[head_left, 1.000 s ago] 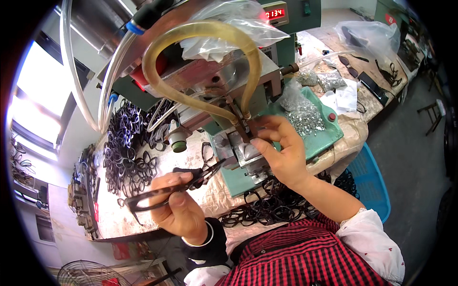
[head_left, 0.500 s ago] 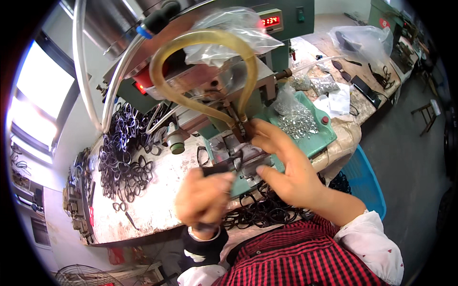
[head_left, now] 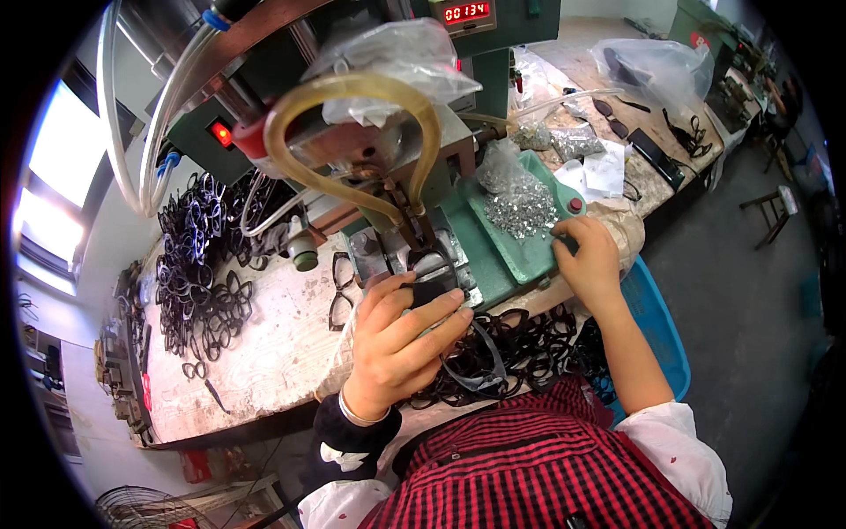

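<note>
My left hand [head_left: 397,344] is closed on a dark eyeglass frame [head_left: 499,366] at the front of the bench machine. One rim shows below my fingers; part of the frame is hidden by them. Just beyond my fingertips is the machine's metal fixture [head_left: 460,267], with two thin tubes coming down onto it from a yellowish hose loop [head_left: 429,115]. My right hand [head_left: 592,264] is at the right edge of a green tray [head_left: 520,264] with a heap of small silvery metal parts [head_left: 520,210]. Its thumb and forefinger are bent and slightly apart, with nothing visible between them.
Black eyeglass frames [head_left: 207,273] are piled at the left, and more frames [head_left: 529,348] lie along the near bench edge. A frame [head_left: 340,291] lies beside the fixture. A blue basket [head_left: 656,335] stands at the right. Plastic bags [head_left: 652,70] and sunglasses [head_left: 610,119] lie farther back.
My right hand has left the fixture and moved right to the tray edge. My left hand has come to rest at the fixture, gripping the eyeglass frame. The view has shifted slightly.
</note>
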A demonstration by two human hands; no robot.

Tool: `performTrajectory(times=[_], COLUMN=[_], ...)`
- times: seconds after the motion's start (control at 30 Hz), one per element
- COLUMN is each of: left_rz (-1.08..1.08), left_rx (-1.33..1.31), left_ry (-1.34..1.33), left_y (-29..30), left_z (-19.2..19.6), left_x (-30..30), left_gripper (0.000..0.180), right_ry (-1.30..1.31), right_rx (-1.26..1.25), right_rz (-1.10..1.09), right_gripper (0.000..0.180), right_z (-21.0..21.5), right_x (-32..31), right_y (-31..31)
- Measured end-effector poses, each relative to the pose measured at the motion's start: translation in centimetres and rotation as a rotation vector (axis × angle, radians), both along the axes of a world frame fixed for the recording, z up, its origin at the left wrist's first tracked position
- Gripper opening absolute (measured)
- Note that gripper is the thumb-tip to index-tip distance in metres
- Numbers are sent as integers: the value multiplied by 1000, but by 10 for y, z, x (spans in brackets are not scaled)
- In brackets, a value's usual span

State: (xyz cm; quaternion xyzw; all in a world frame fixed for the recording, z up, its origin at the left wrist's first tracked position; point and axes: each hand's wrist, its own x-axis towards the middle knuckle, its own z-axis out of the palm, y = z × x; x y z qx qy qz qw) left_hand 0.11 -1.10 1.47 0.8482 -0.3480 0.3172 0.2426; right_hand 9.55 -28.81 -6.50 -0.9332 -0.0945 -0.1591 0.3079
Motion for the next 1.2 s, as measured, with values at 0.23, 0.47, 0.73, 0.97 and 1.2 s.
performTrajectory(times=[0.23,0.47,0.73,0.97,1.2], left_rz=[363,643,936,904,1180], left_rx=[-396,-188,62,-363,205], left_ry=[344,-234,503,479,603], left_y=[-46,42,139,228,304], left_z=[-92,0,-131,-109,-162], left_x=[-62,-105,23,45,84], left_gripper=[97,41,12,18,33], right_ry=[-188,-39,-37,-144,-70], right_rx=[-96,423,465,359,483], right_rz=[-31,17,134,-137,179], right_gripper=[12,15,16,13,16], right_z=[-21,-17,-7,-26,39], right_x=[14,6,22,-32,-28], right_y=[26,14,57,-45,19])
